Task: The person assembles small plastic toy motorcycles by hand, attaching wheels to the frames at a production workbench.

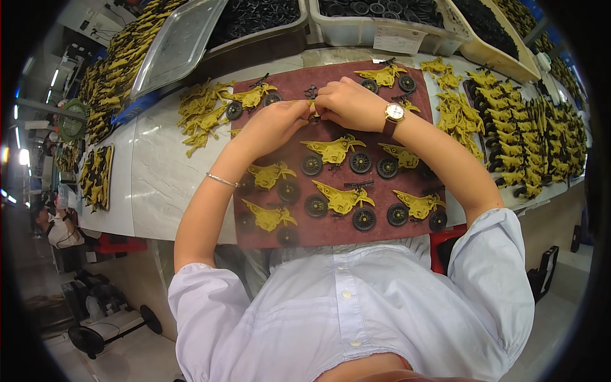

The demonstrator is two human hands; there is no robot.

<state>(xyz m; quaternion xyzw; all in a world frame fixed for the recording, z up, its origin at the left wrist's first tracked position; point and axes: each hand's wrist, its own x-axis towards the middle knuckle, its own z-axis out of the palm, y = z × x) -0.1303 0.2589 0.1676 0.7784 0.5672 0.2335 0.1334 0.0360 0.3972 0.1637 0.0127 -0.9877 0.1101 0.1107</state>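
Observation:
Both my hands meet at the far middle of a dark red mat point(299, 235), over a toy motorcycle point(305, 102) that they mostly cover. A bit of its yellow body and black handlebar shows between and beyond my fingers. My left hand point(280, 122) pinches it from the left, with fingers closed. From the right, my right hand point(350, 104) has its fingers bent closed on the same piece. Around them lie several more yellow toy motorcycles with black wheels, among them one nearer to me point(332, 151) and one at the far right point(385, 76).
Loose yellow motorcycle bodies lie in piles left point(200, 111) and right point(457, 114) of the mat. Rows of assembled motorcycles point(509, 137) stand at the right. Along the back are tubs of black parts, including a white tub point(407, 38), and a clear lid point(175, 48) leans there.

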